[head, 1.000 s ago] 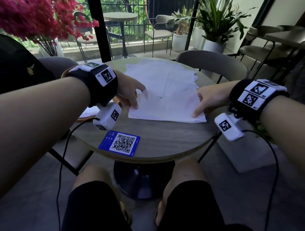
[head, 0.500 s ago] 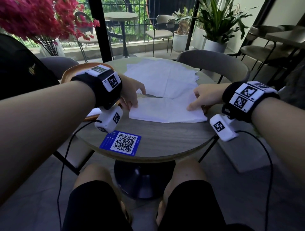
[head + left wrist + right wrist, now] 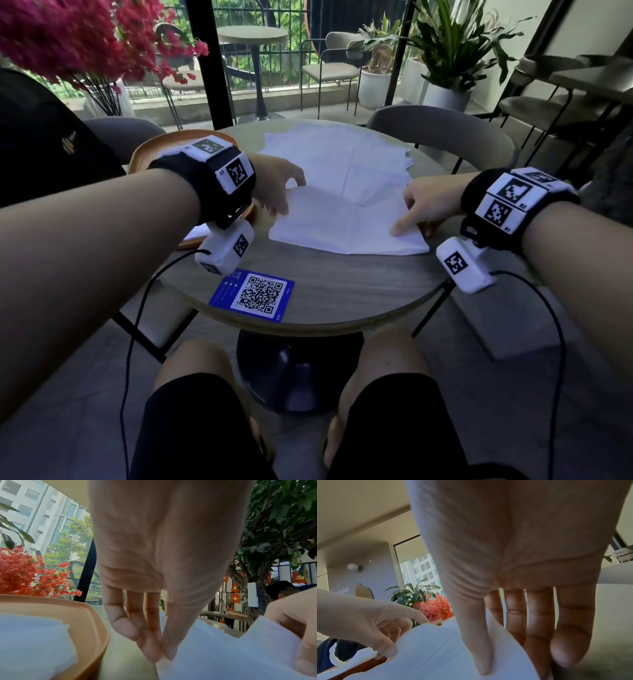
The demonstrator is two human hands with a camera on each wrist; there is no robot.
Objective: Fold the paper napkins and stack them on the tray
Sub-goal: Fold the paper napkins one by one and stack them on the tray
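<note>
Your left hand (image 3: 274,188) pinches the left edge and your right hand (image 3: 423,209) pinches the right edge of the napkin (image 3: 346,226) lying near-centre on the worktop (image 3: 342,291); judged feather-light, limp and tearable, so grip corners gently.

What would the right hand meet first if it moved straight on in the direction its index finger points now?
The right hand points left across the napkin; probably the left hand, gripping the opposite edge, though depth is unclear.
</note>
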